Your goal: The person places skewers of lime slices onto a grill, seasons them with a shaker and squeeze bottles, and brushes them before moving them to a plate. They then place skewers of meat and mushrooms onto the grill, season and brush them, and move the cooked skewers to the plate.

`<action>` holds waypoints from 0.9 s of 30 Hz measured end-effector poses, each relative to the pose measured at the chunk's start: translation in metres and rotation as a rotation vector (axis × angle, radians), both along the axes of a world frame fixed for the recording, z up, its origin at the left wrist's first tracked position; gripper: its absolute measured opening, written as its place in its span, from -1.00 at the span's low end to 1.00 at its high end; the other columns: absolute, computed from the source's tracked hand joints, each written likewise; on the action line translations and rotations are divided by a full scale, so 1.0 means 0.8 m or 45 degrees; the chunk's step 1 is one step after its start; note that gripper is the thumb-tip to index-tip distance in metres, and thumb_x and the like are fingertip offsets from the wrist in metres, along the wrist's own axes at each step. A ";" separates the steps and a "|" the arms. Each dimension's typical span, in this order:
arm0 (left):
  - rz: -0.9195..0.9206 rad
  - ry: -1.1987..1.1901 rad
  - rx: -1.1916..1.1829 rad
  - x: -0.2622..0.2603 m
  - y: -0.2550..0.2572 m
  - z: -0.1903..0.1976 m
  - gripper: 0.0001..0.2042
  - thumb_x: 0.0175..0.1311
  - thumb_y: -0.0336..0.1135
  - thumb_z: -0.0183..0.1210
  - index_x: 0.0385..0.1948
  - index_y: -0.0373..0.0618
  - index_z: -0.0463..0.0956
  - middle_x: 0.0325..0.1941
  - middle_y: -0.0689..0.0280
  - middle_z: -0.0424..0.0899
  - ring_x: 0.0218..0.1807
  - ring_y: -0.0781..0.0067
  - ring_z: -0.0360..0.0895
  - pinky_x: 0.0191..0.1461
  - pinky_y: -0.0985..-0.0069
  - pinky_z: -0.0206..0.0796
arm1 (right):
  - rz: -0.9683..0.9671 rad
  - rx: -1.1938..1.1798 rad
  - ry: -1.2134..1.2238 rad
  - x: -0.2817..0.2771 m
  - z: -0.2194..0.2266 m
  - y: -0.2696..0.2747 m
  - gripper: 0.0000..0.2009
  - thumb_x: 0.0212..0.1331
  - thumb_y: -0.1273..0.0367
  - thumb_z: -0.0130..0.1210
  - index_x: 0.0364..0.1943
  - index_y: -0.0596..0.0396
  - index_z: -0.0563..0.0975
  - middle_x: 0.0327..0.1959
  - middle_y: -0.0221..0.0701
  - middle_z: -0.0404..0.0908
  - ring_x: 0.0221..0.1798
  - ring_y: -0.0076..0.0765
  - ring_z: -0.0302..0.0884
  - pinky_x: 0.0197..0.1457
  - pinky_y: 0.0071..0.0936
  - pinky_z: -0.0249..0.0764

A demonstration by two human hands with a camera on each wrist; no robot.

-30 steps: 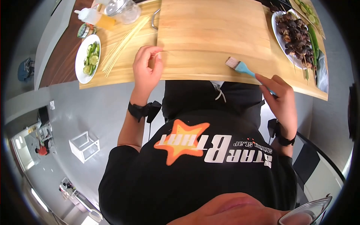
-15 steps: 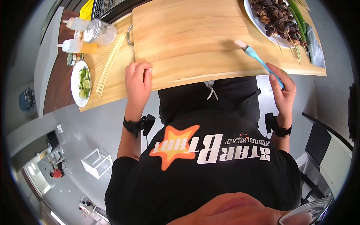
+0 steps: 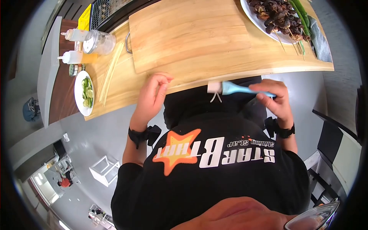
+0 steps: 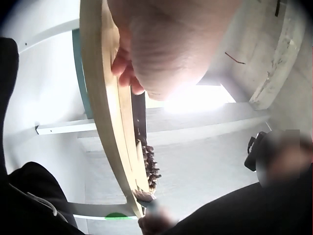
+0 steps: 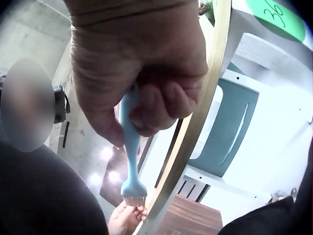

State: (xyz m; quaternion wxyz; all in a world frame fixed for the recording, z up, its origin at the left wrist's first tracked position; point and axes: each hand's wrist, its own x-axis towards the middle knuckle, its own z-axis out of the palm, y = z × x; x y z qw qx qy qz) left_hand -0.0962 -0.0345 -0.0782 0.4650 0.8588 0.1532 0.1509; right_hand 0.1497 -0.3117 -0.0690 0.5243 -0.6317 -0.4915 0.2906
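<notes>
In the head view my right hand [image 3: 274,97] grips a light blue basting brush [image 3: 239,89] by its handle. The brush lies level in front of the table's front edge, its pale bristles [image 3: 214,87] pointing left over my lap. From the right wrist view, the fingers curl round the blue handle [image 5: 129,117], bristles facing away toward the other hand. At the near edge of the cutting board [image 3: 188,38], my left hand [image 3: 151,96] hangs with loosely bent fingers and holds nothing visible; its fingers [image 4: 126,76] show partly behind the palm in the left wrist view.
Dark meat skewers [image 3: 281,17] fill a white plate [image 3: 255,21], beside green peppers [image 3: 301,15] and a grey cloth [image 3: 321,42]. On the left are bamboo skewers [image 3: 111,74], a plate of sliced cucumber [image 3: 87,94], a glass jar [image 3: 100,42], squeeze bottles [image 3: 76,57] and a grill [image 3: 109,11].
The brush swung from over the wooden surface to before the front edge, its bristles turning left. My left hand moved left, then back slightly right. The head view shifted as well.
</notes>
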 end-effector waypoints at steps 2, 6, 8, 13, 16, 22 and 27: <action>-0.103 -0.008 0.108 0.013 -0.005 0.006 -0.96 0.30 -0.49 -0.01 -0.28 -0.21 0.36 -0.14 0.19 0.57 -0.17 0.24 0.49 -0.05 0.44 0.31 | -0.206 0.021 -0.113 0.001 -0.002 0.003 -0.80 0.08 0.49 0.17 -0.18 0.20 0.63 -0.48 -0.30 0.61 -0.44 -0.37 0.49 -0.36 -0.52 0.34; -0.302 -0.072 0.284 0.050 -0.012 0.018 -0.94 0.25 -0.49 0.04 -0.30 -0.19 0.37 -0.14 0.21 0.58 -0.14 0.10 0.48 0.00 0.36 0.31 | -0.216 -0.073 -0.153 -0.002 -0.009 0.000 -0.81 0.11 0.49 0.16 -0.17 0.19 0.63 -0.38 -0.28 0.65 -0.38 -0.38 0.54 -0.29 -0.55 0.38; -0.365 -0.084 0.278 0.065 -0.018 0.026 -0.94 0.24 -0.51 0.05 -0.31 -0.19 0.37 -0.19 0.20 0.56 -0.13 0.15 0.49 0.01 0.39 0.31 | -0.026 -0.132 0.015 -0.004 -0.011 -0.003 -0.81 0.16 0.43 0.15 -0.16 0.17 0.63 -0.33 -0.29 0.68 -0.34 -0.39 0.57 -0.25 -0.55 0.41; -0.491 0.052 0.127 0.091 -0.037 0.044 -0.94 0.23 -0.52 0.07 -0.32 -0.19 0.39 -0.28 0.22 0.52 -0.18 0.20 0.47 -0.06 0.40 0.30 | -0.400 -0.070 0.413 -0.010 -0.021 -0.017 -0.74 0.32 0.32 0.01 -0.08 0.21 0.58 -0.61 -0.58 0.41 -0.58 -0.70 0.24 -0.51 -0.69 0.14; -0.706 0.154 0.115 0.110 -0.050 0.051 -0.88 0.22 -0.51 0.08 -0.22 -0.18 0.44 -0.19 0.23 0.56 -0.13 0.18 0.50 -0.01 0.42 0.31 | -0.594 0.073 0.418 -0.002 -0.022 -0.015 -0.72 0.38 0.33 -0.07 -0.01 0.24 0.53 -0.62 -0.64 0.30 -0.58 -0.77 0.12 -0.53 -0.75 0.01; -1.213 -0.082 0.079 0.142 -0.076 0.039 -0.81 0.23 -0.46 0.09 -0.15 -0.17 0.57 -0.01 0.25 0.60 0.02 0.13 0.54 0.27 0.33 0.22 | -0.867 0.087 -0.286 0.010 -0.021 -0.012 -0.77 0.31 0.39 0.02 -0.03 0.15 0.56 -0.57 -0.51 0.39 -0.50 -0.62 0.27 -0.45 -0.62 0.25; -1.138 0.273 -0.215 0.148 -0.066 0.048 -0.79 0.20 -0.43 0.13 -0.15 -0.25 0.58 -0.19 0.22 0.63 -0.18 0.25 0.58 0.18 0.33 0.29 | -0.862 -0.078 -0.627 0.015 -0.015 -0.013 -0.72 0.14 0.47 0.13 -0.03 0.07 0.57 -0.51 -0.30 0.43 -0.42 -0.26 0.40 -0.30 -0.43 0.35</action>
